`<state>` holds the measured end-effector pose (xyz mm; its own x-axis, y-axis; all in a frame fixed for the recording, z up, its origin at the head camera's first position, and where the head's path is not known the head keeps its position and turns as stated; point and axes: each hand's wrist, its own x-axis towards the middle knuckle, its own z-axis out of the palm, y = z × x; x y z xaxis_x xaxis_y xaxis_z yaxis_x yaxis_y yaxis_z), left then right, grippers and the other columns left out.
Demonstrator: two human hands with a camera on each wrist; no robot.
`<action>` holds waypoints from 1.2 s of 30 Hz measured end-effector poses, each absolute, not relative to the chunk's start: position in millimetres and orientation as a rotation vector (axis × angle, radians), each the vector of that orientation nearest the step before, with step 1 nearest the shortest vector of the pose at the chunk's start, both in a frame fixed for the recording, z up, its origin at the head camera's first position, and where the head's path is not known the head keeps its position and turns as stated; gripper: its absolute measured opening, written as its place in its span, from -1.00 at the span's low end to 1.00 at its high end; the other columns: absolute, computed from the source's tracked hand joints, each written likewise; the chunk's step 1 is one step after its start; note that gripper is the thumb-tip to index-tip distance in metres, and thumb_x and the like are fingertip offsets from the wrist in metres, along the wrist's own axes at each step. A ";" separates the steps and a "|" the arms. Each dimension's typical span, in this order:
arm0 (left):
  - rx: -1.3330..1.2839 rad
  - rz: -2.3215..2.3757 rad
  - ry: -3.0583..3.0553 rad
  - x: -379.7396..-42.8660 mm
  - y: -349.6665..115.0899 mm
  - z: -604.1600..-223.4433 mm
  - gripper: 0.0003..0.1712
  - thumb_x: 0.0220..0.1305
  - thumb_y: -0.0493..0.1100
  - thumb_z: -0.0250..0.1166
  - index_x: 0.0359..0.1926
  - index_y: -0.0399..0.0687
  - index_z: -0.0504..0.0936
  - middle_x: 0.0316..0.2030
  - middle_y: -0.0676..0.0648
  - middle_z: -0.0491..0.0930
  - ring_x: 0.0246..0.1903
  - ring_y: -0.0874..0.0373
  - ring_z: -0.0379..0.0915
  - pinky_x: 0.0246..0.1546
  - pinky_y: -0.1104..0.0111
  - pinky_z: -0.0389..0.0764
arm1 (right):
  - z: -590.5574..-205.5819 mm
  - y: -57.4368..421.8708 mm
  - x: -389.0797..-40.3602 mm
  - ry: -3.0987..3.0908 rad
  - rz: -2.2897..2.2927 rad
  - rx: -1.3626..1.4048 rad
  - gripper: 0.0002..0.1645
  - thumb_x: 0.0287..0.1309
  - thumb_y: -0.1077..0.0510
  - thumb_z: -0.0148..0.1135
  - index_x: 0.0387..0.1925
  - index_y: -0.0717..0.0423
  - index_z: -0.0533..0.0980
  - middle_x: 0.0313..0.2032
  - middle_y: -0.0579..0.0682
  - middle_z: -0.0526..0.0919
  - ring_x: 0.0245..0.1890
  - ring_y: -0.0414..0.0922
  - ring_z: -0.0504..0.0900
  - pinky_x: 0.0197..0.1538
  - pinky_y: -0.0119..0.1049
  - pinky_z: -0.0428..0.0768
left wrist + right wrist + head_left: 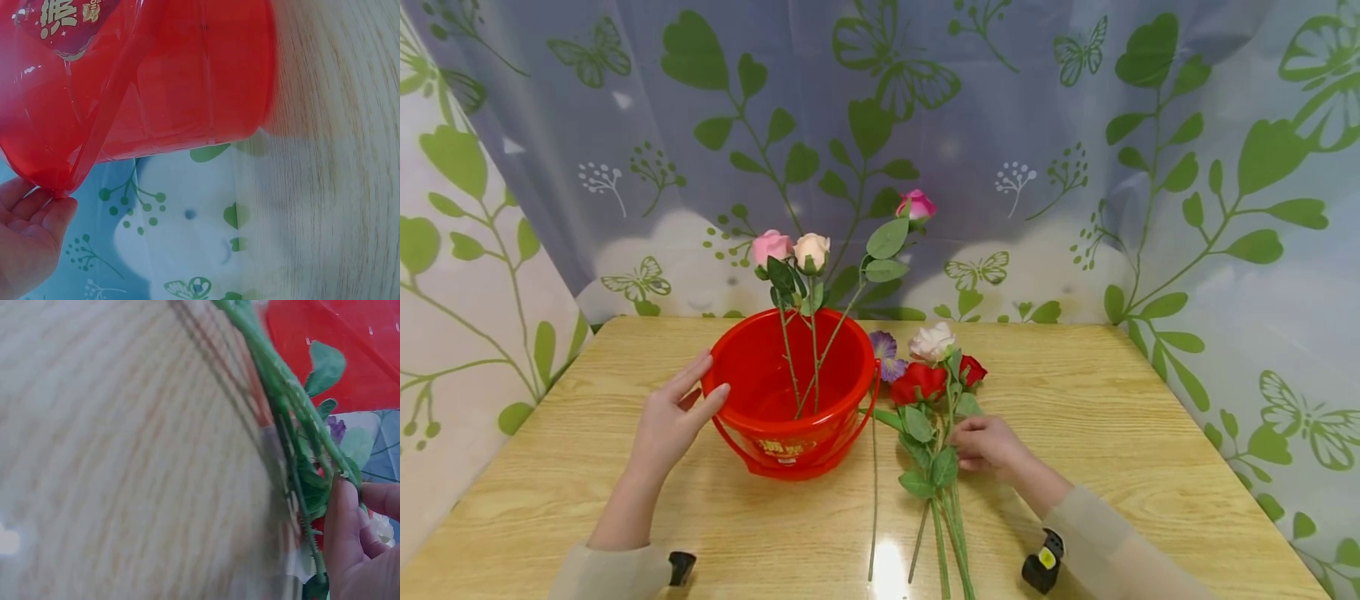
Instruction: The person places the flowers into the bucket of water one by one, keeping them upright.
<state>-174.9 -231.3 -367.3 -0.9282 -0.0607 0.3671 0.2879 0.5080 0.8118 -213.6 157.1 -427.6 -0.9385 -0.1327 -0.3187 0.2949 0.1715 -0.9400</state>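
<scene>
A red plastic bucket (797, 425) stands on the table, its rim pinched at the left side between the thumb and fingers of my left hand (667, 421). In the left wrist view, that hand (31, 237) is at the rim of the bucket (187, 81). Inside the bucket lean a pink rose (772, 247), a cream rose (812, 252) and a magenta rose (917, 206). My right hand (988, 446) is at a bunch of flowers beside the bucket. In the right wrist view, its thumb and forefinger pinch a green flower stem (306, 415).
On the wooden table (1075, 400) lie a white rose (932, 342), a large red flower (919, 382), a small red rose (972, 370) and a purple flower (887, 354) with a long thin stem. A patterned curtain (1000, 125) hangs behind the table.
</scene>
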 end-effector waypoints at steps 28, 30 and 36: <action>-0.185 -1.360 -2.403 -174.2 -231.4 -367.7 -0.37 0.12 -0.12 0.25 0.17 -0.31 0.31 0.16 -0.19 0.29 0.15 -0.04 0.17 -0.07 0.22 0.39 | -360.0 169.5 -205.0 2.122 -1.934 -0.060 -0.89 0.09 0.33 0.09 -0.31 0.31 0.40 -0.45 -0.02 0.55 -0.52 -0.21 0.55 -0.36 -0.35 0.61; -0.185 -1.361 -2.404 -174.4 -231.2 -367.5 -0.36 0.12 -0.11 0.25 0.18 -0.30 0.31 0.16 -0.19 0.28 0.15 -0.04 0.17 -0.08 0.21 0.40 | -354.9 169.1 -204.6 2.131 -1.940 -0.067 -0.88 0.10 0.32 0.10 -0.30 0.31 0.40 -0.44 -0.01 0.54 -0.50 -0.19 0.56 -0.35 -0.35 0.61; -0.188 -1.360 -2.406 -175.0 -231.1 -367.6 -0.37 0.12 -0.12 0.25 0.17 -0.30 0.31 0.16 -0.20 0.29 0.15 -0.05 0.18 -0.08 0.22 0.40 | -340.3 166.2 -203.9 2.140 -1.955 -0.097 -0.88 0.09 0.30 0.12 -0.32 0.29 0.40 -0.43 -0.01 0.51 -0.47 -0.19 0.57 -0.32 -0.34 0.61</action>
